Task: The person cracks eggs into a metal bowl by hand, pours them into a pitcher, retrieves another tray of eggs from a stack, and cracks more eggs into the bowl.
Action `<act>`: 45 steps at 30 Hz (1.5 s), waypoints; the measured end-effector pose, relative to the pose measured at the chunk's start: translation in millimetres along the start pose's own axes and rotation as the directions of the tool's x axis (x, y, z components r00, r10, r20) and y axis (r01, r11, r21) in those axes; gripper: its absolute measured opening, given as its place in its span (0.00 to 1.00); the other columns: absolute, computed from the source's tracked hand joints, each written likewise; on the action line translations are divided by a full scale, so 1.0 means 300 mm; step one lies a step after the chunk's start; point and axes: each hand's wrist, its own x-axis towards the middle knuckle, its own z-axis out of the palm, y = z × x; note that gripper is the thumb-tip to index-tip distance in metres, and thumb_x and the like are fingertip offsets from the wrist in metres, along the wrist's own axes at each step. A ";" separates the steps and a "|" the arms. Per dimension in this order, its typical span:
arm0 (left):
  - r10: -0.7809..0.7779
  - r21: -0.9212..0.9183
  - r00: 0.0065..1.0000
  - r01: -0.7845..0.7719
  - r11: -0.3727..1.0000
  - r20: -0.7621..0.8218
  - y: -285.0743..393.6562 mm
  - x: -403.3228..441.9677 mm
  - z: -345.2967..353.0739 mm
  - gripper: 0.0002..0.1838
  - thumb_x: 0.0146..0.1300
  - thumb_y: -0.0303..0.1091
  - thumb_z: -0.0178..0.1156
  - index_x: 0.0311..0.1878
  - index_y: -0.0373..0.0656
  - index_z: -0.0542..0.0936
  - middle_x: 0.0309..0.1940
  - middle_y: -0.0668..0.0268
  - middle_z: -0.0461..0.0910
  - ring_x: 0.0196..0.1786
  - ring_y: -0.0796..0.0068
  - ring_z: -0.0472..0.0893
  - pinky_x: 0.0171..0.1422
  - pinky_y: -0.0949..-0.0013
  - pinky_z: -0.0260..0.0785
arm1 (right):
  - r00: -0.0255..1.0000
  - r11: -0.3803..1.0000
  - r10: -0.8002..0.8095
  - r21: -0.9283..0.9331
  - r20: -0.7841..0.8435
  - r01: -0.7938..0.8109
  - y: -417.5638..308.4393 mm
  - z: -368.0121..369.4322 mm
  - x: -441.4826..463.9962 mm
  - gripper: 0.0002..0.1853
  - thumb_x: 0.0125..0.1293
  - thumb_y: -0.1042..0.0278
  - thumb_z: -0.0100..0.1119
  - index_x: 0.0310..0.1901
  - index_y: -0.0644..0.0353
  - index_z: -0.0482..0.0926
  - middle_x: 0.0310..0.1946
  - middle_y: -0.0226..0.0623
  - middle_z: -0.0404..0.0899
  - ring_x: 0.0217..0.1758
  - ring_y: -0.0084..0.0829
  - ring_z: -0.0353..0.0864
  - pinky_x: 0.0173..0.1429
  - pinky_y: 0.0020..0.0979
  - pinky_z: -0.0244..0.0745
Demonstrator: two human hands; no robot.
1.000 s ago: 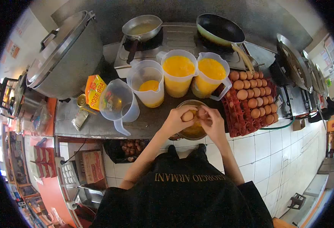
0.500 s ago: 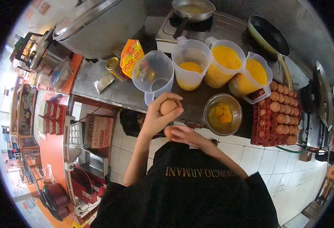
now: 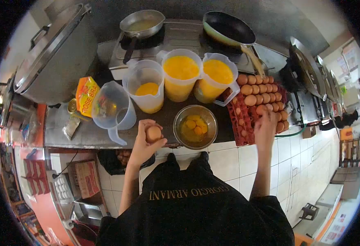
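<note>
My left hand is closed around a brown egg near the counter's front edge. My right hand reaches over the red egg tray, its fingers closed on another egg; the fingertips are partly hidden. Several brown eggs sit in rows on the stacked trays. Between my hands stands a metal bowl with several yolks in it. Behind the bowl are clear jugs: one with a little beaten egg, two fuller ones, and another jug by my left hand.
Behind the jugs, a stove carries a saucepan and a frying pan whose handle points towards the eggs. A big lidded pot is at left, near a yellow packet. Below hangs a black bag with eggshells inside.
My right hand has moved from beside my left hand across to the egg tray on the right. My left hand still holds its egg. The view has turned rightward.
</note>
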 end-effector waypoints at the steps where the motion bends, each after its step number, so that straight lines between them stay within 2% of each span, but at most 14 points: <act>1: 0.017 -0.061 1.000 -0.016 0.998 0.016 -0.009 0.012 0.012 0.29 0.53 0.19 0.63 0.54 0.43 0.58 0.49 0.60 0.68 0.46 0.77 0.73 0.46 0.75 0.72 | 1.000 1.000 0.009 -0.006 -0.007 -0.009 0.059 0.005 0.003 0.18 0.54 0.76 0.56 0.49 0.62 0.74 0.50 0.49 0.72 0.51 0.53 0.71 0.55 0.46 0.69; 8: 0.084 0.218 0.990 -0.107 0.970 0.115 -0.041 0.083 0.080 0.28 0.53 0.18 0.61 0.55 0.41 0.60 0.54 0.59 0.65 0.53 0.70 0.72 0.53 0.70 0.72 | 0.952 0.976 0.217 -0.057 0.214 -0.210 0.200 0.090 -0.030 0.25 0.55 0.73 0.61 0.56 0.62 0.69 0.57 0.57 0.64 0.57 0.56 0.67 0.57 0.46 0.69; 11: 0.143 0.235 0.977 -0.178 0.956 0.157 -0.027 0.109 0.112 0.28 0.53 0.18 0.64 0.57 0.40 0.67 0.54 0.61 0.68 0.52 0.70 0.73 0.57 0.71 0.67 | 0.985 0.986 0.160 0.061 -0.061 -0.156 0.228 0.102 -0.048 0.26 0.54 0.73 0.63 0.56 0.62 0.69 0.58 0.56 0.64 0.59 0.55 0.67 0.59 0.45 0.68; 13: 0.166 0.264 0.969 -0.211 0.941 0.183 -0.010 0.123 0.144 0.28 0.53 0.20 0.65 0.58 0.41 0.69 0.54 0.62 0.69 0.53 0.71 0.73 0.56 0.71 0.68 | 0.835 0.346 0.498 0.830 0.233 -0.438 0.249 0.121 -0.087 0.27 0.54 0.74 0.65 0.56 0.61 0.69 0.58 0.56 0.64 0.60 0.52 0.66 0.59 0.44 0.68; 14: 0.181 0.304 0.963 -0.237 0.923 0.200 -0.003 0.127 0.153 0.27 0.54 0.21 0.65 0.58 0.42 0.71 0.54 0.62 0.71 0.53 0.71 0.74 0.56 0.71 0.68 | 0.966 0.691 0.259 0.693 0.028 -0.206 0.293 0.183 -0.161 0.26 0.57 0.74 0.63 0.57 0.59 0.68 0.57 0.51 0.66 0.55 0.47 0.70 0.57 0.41 0.69; 18: 0.021 0.065 0.976 -0.036 0.997 0.215 0.007 0.140 0.222 0.26 0.55 0.20 0.64 0.58 0.40 0.71 0.54 0.62 0.74 0.54 0.74 0.75 0.54 0.72 0.72 | 0.982 0.858 0.049 0.496 0.181 -0.134 0.013 0.077 -0.155 0.20 0.67 0.64 0.51 0.58 0.60 0.64 0.48 0.41 0.72 0.48 0.32 0.72 0.49 0.29 0.71; 23: 0.091 0.079 0.972 -0.110 0.991 0.218 0.009 0.155 0.263 0.26 0.54 0.19 0.63 0.58 0.40 0.72 0.48 0.60 0.78 0.51 0.75 0.77 0.55 0.71 0.71 | 0.822 -0.199 0.022 0.808 0.569 -0.554 -0.301 0.026 -0.162 0.24 0.66 0.72 0.52 0.63 0.61 0.60 0.55 0.46 0.67 0.49 0.37 0.73 0.54 0.39 0.71; 24: 0.068 0.068 0.973 -0.085 0.994 0.219 0.019 0.157 0.269 0.26 0.54 0.19 0.63 0.58 0.39 0.72 0.48 0.59 0.79 0.50 0.75 0.77 0.55 0.71 0.71 | 0.933 0.106 0.087 0.928 0.350 -0.358 -0.355 0.027 -0.175 0.25 0.65 0.73 0.53 0.63 0.64 0.60 0.56 0.48 0.66 0.53 0.41 0.71 0.55 0.43 0.70; 25: 0.046 0.055 0.974 -0.060 0.997 0.223 0.030 0.159 0.272 0.26 0.54 0.19 0.63 0.58 0.39 0.72 0.48 0.59 0.79 0.50 0.75 0.78 0.55 0.71 0.71 | 0.933 0.102 0.085 0.928 0.350 -0.357 -0.364 0.020 -0.171 0.25 0.65 0.73 0.53 0.63 0.64 0.60 0.56 0.48 0.66 0.53 0.41 0.71 0.55 0.43 0.70; 27: 0.073 0.075 0.973 -0.091 0.993 0.218 0.051 0.160 0.276 0.26 0.54 0.19 0.63 0.58 0.38 0.72 0.47 0.59 0.79 0.49 0.75 0.78 0.55 0.71 0.72 | 0.955 0.670 -0.196 0.681 -0.223 0.296 -0.373 0.007 -0.161 0.27 0.62 0.74 0.54 0.63 0.64 0.60 0.56 0.51 0.65 0.55 0.48 0.69 0.58 0.44 0.68; 31: 0.062 0.208 0.977 -0.106 0.972 0.204 0.055 0.151 0.275 0.25 0.54 0.18 0.62 0.57 0.38 0.72 0.46 0.59 0.80 0.49 0.74 0.79 0.54 0.70 0.72 | 0.933 0.823 -0.359 0.467 -0.013 0.323 -0.407 0.049 -0.181 0.29 0.59 0.75 0.57 0.63 0.64 0.61 0.56 0.53 0.65 0.56 0.54 0.68 0.59 0.44 0.65; 37: 0.129 0.130 0.972 -0.157 0.979 0.198 0.020 0.156 0.255 0.22 0.56 0.19 0.60 0.56 0.37 0.72 0.44 0.60 0.80 0.46 0.76 0.79 0.49 0.70 0.74 | 0.999 0.499 -0.043 0.867 0.005 0.017 -0.384 0.105 -0.185 0.29 0.59 0.74 0.58 0.63 0.61 0.61 0.54 0.50 0.67 0.53 0.42 0.71 0.58 0.39 0.66; 40: 0.162 0.135 0.968 -0.189 0.973 0.192 0.021 0.167 0.242 0.19 0.54 0.23 0.62 0.50 0.38 0.74 0.43 0.54 0.80 0.49 0.65 0.80 0.53 0.66 0.73 | 0.920 0.118 0.041 0.913 0.389 -0.391 -0.338 0.154 -0.187 0.25 0.57 0.72 0.61 0.56 0.62 0.66 0.50 0.38 0.70 0.49 0.26 0.71 0.53 0.26 0.68; 45: 0.137 0.164 0.973 -0.168 0.972 0.185 0.044 0.161 0.248 0.18 0.55 0.23 0.61 0.50 0.39 0.72 0.44 0.56 0.80 0.48 0.69 0.80 0.50 0.68 0.73 | 0.913 0.442 -0.184 0.860 0.365 -0.255 -0.334 0.155 -0.135 0.22 0.54 0.68 0.66 0.50 0.62 0.74 0.40 0.41 0.80 0.42 0.30 0.80 0.47 0.28 0.73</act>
